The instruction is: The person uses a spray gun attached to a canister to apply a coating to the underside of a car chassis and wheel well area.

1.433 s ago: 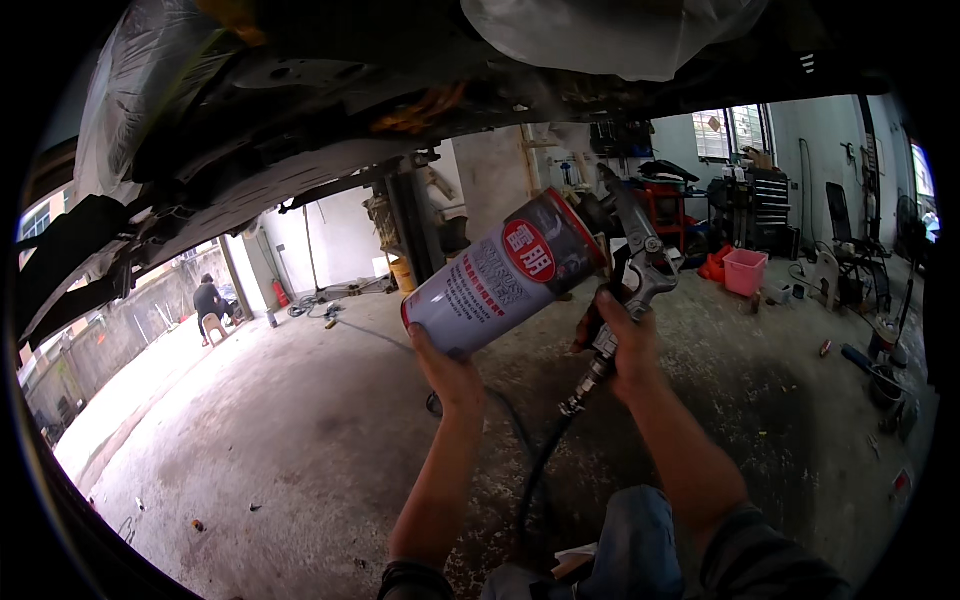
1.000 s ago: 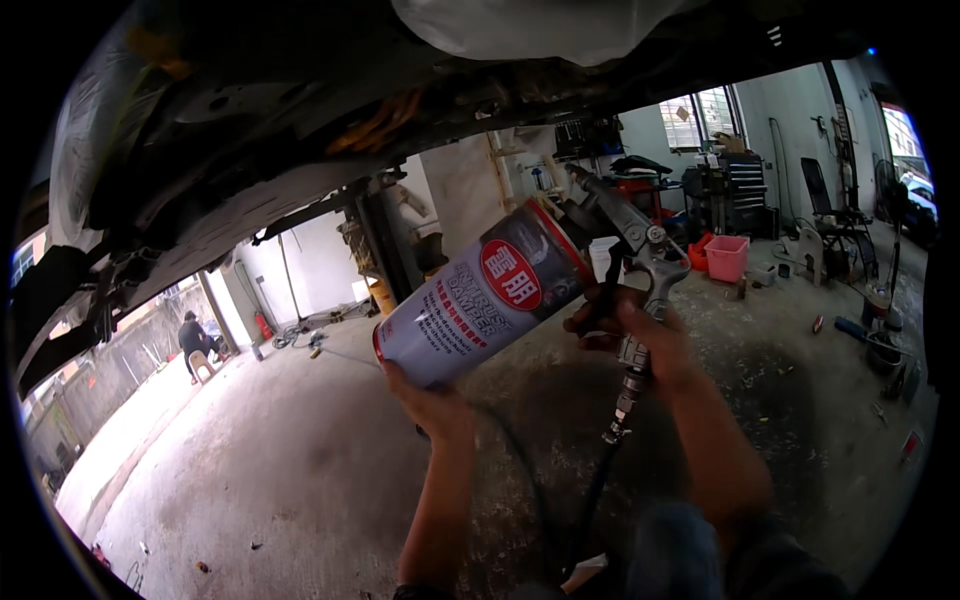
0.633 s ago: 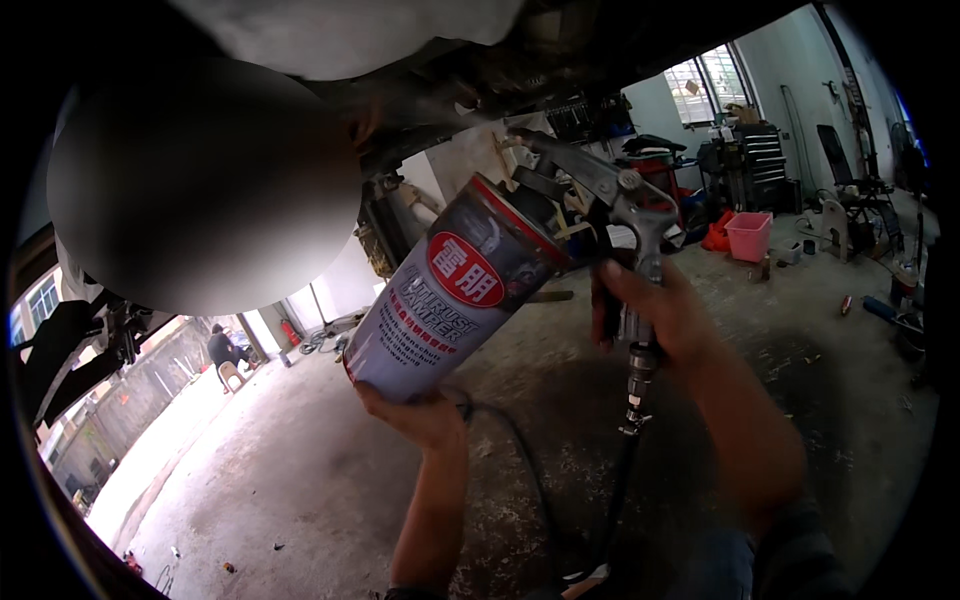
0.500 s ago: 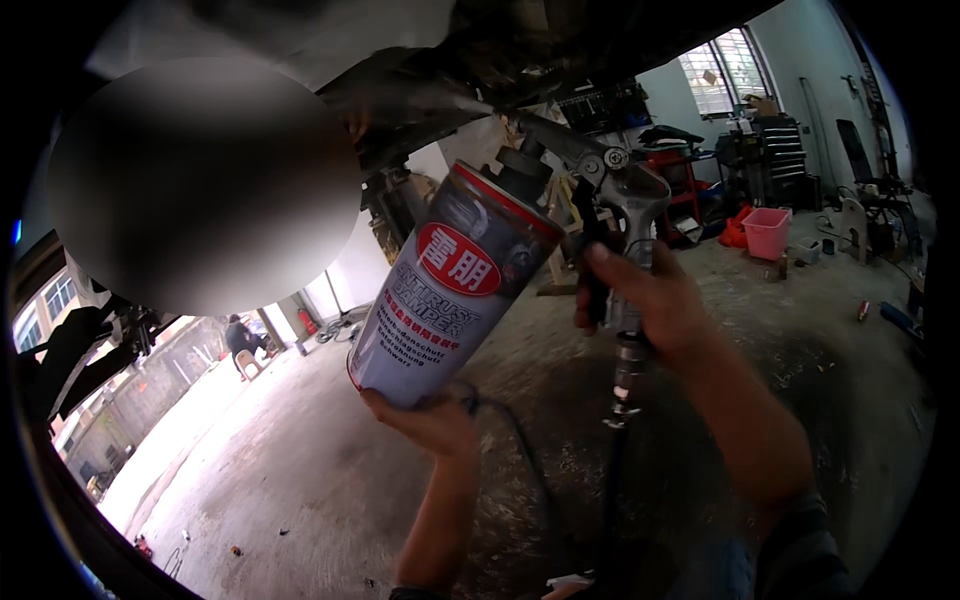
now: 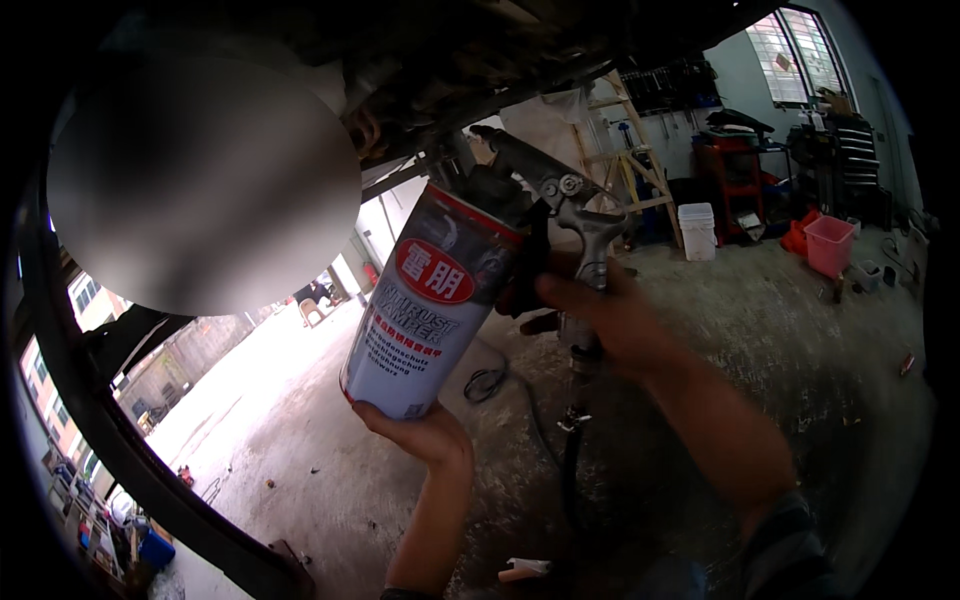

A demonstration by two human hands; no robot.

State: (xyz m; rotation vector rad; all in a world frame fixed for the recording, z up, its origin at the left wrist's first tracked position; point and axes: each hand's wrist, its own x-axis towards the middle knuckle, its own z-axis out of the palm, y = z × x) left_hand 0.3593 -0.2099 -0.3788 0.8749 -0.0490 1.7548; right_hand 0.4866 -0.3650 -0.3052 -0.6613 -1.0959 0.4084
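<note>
The left hand cups the base of a pale, tilted can; the right hand is wrapped round the spray gun at its top; a black hose hangs below that grip; stained floor spreads beneath; vehicle underside looms above; a blurred disc hides the upper left; beyond the right hand stand a white bucket, stepladder and pale wall.

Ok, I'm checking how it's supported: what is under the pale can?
The left hand holds the pale can from below, at its bottom edge; the floor shows farther down. The can's underside and part of that hand are hidden.
</note>
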